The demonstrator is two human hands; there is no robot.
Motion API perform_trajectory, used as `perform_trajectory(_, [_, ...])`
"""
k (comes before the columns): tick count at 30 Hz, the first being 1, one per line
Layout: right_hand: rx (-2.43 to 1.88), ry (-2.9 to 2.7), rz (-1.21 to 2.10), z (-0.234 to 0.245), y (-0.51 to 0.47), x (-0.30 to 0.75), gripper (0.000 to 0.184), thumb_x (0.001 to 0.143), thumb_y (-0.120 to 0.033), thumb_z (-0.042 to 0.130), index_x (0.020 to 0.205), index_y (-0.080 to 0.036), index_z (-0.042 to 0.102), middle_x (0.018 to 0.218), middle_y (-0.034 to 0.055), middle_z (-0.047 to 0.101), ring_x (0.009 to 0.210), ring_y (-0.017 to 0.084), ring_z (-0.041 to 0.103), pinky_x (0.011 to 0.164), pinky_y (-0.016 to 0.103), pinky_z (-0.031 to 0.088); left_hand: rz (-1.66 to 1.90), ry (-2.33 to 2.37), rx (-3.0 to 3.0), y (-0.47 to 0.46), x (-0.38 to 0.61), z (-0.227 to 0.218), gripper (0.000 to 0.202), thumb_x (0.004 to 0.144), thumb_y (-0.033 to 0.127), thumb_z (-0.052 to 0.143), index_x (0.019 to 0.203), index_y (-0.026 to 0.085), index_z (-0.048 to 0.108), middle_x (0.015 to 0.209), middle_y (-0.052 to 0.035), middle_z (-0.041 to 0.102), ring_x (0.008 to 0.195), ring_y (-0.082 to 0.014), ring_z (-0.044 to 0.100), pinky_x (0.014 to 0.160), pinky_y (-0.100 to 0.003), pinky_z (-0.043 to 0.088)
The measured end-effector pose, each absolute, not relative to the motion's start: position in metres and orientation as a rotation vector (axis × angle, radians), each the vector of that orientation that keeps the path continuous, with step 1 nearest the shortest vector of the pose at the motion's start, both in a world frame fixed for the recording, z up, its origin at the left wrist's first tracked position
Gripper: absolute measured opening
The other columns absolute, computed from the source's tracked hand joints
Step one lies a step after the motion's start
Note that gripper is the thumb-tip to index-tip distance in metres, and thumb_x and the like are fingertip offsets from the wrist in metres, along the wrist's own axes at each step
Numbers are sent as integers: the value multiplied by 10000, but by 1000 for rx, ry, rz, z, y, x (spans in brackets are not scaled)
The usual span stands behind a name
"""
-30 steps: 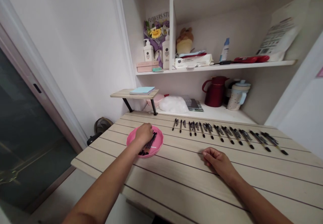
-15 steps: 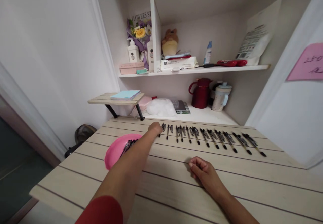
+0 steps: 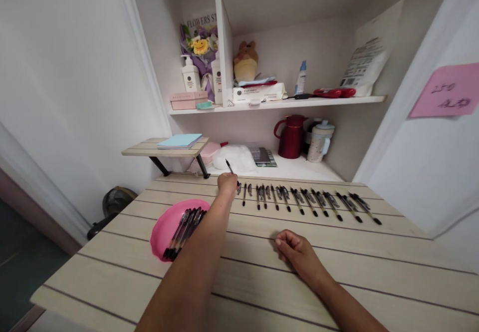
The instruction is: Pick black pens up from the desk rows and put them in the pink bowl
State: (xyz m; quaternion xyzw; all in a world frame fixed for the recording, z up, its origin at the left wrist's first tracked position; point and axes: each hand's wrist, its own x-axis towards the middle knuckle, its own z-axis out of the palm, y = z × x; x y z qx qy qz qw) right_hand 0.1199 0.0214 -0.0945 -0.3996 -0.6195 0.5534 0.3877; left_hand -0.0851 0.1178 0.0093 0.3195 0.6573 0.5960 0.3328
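Note:
My left hand [image 3: 227,182] reaches across the pale wooden table [image 3: 262,272] to the left end of a long row of black pens [image 3: 299,199]. Its fingers are closed on one black pen [image 3: 228,166], whose tip sticks up above the hand. A pink plate [image 3: 164,224] with several more black pens [image 3: 184,226] lies to the left of my forearm. My right hand [image 3: 297,252] rests on the table nearer to me, fingers curled in, nothing visible in them.
A small wooden riser [image 3: 164,147] with a blue notebook stands at the table's back left. Behind are a red kettle [image 3: 290,136], a speckled cup [image 3: 319,142], a white bag [image 3: 234,157] and a shelf of bottles. A pink note [image 3: 445,91] hangs on the right wall.
My left hand left the pink plate, moved right and away to the left end of the pen row, and now holds a pen upright. The right hand stayed put.

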Motion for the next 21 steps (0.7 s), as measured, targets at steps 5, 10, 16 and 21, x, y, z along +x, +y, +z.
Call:
perform_trajectory(5, [-1018, -1640, 1346, -93, 19, 118, 251, 734, -419, 533, 664, -183, 486, 475, -71, 414, 403, 61, 312, 396, 195, 236, 1642, 1362, 781, 60, -43, 2, 167, 710, 316, 543, 732, 173, 457, 554, 44, 460, 453, -90, 520, 477, -224, 431])
perform_trajectory(10, [-1083, -1773, 1199, -89, 22, 113, 223, 741, -383, 497, 626, -193, 474, 479, -63, 420, 427, 81, 344, 428, 210, 272, 1461, 1110, 591, 13, -36, -37, 185, 630, 297, 550, 702, 185, 423, 535, 51, 469, 353, -56, 416, 362, -173, 311])
perform_trajectory(16, [-1338, -2038, 758, -67, 57, 88, 208, 737, -302, 449, 559, -198, 476, 527, -18, 519, 533, 130, 476, 521, 230, 351, 1505, 1170, 512, 6, -47, -61, 192, 653, 320, 523, 764, 190, 434, 528, 65, 467, 306, -9, 279, 332, -130, 159])
perform_trajectory(21, [-1492, -2146, 562, -43, 99, 52, 157, 733, -273, 482, 666, -183, 593, 682, 37, 637, 680, 167, 563, 605, 243, 365, 1571, 1173, 547, 5, -45, -77, 228, 690, 382, 507, 809, 200, 438, 556, 65, 473, 316, -28, 326, 327, -147, 253])
